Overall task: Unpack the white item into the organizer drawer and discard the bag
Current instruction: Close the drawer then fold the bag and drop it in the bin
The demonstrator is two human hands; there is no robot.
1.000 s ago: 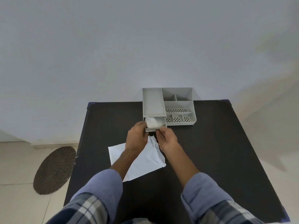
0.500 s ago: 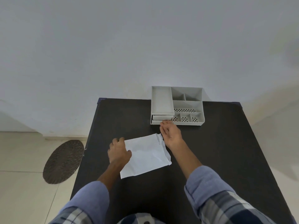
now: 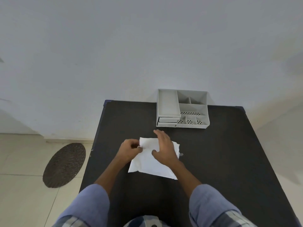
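Observation:
A white, crumpled bag [image 3: 148, 164] lies flat on the black table [image 3: 221, 161] in front of me. My left hand [image 3: 130, 149] pinches the bag's upper left edge. My right hand [image 3: 164, 146] rests on top of the bag with fingers spread, pressing it down. The grey organizer [image 3: 182, 108] stands at the table's far edge against the wall. Its two small drawers [image 3: 167, 121] at the front left are pushed in. The white item is not visible.
A white wall rises right behind the table. On the tiled floor to the left lies a dark oval mat [image 3: 64, 164]. The organizer has several open compartments, some with perforated bottoms.
The drawer was open with something white in it and both hands at it; it is now pushed in. Both hands have come back onto the bag, which has shifted.

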